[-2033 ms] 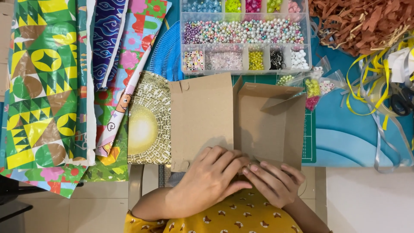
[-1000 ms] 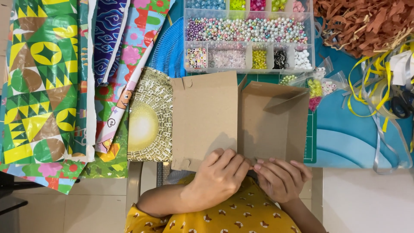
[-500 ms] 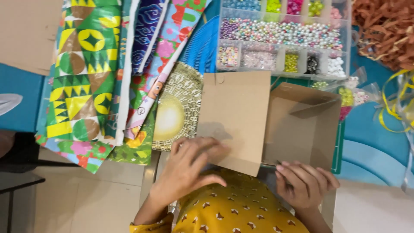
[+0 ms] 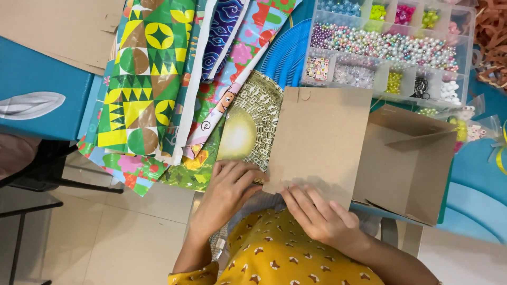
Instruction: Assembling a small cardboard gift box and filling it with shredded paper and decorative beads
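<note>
Left hand: the left hand (image 4: 228, 191) pinches the lower left corner of the cardboard box lid flap (image 4: 319, 141), steadying it flat.
Right hand: the right hand (image 4: 317, 215) lies with fingers spread on the flap's near edge, pressing rather than clenching.
Box: the open brown cardboard box (image 4: 409, 166) stands just right of the right hand, matte and stiff, square-walled.
Papers: glossy patterned wrapping sheets (image 4: 158, 89) fan out beyond the left hand.
Beads: a clear compartmented bead organiser (image 4: 391, 50) lies past the flap, on the blue surface (image 4: 42, 79).
</note>
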